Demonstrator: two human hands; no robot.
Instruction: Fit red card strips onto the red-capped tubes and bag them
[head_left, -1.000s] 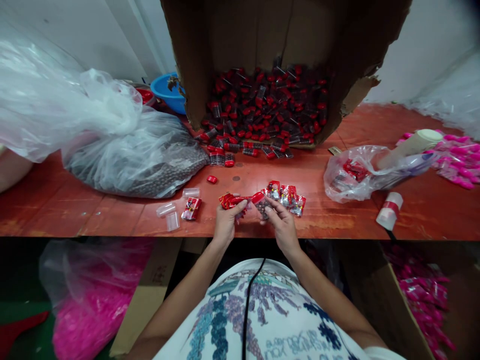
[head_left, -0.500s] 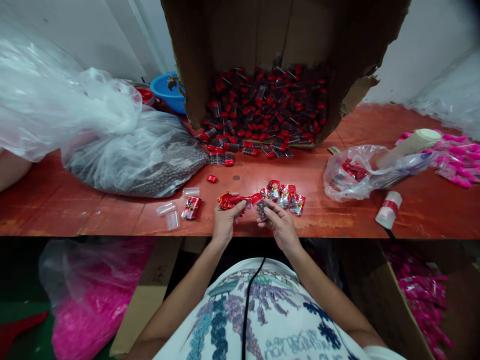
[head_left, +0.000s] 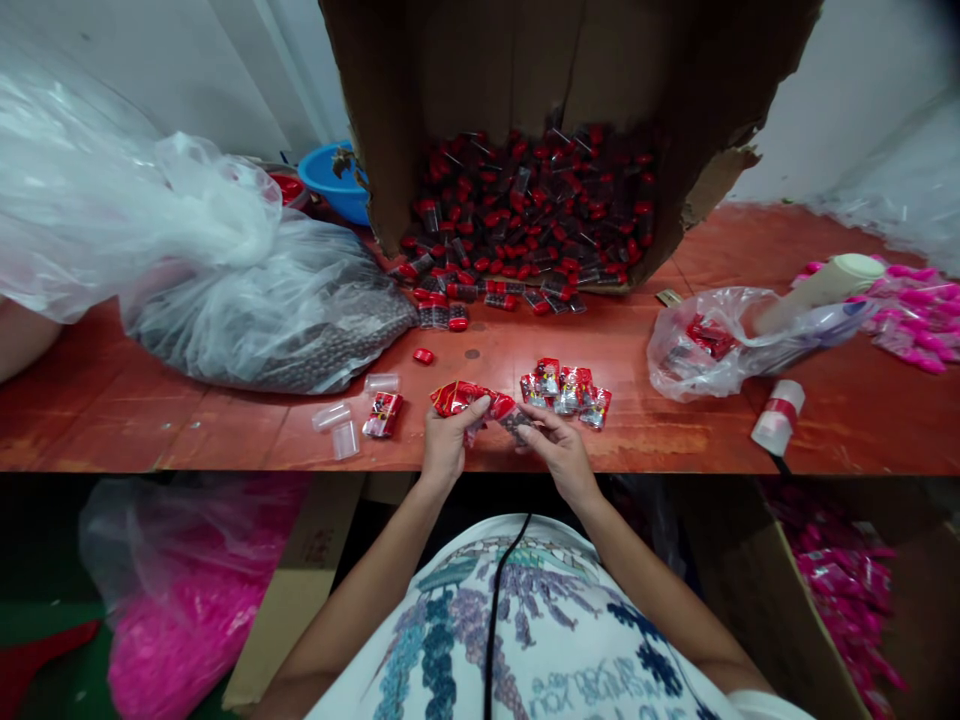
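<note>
My left hand is closed around a shiny red plastic packet with yellow edging. Between the fingers of my right hand is a clear small bottle of dark beads, its red end against the packet. Whether that end is inside the packet, I cannot tell. Just beyond my right hand lies a group of small red and silver sachets. Left of my left hand rest a stack of red printed sachets and several clear empty tubes. A red cap sits further back.
A large open carton holds many red-capped bead bottles. At left bulges a clear bag of dark beads. On the right are a plastic bag with red sachets and a clear roll. A person's arm shows at far left.
The bottle's red end has come closer to my left fingers and its beaded end has tipped lower. The red packet has shifted slightly left and spread flatter.
</note>
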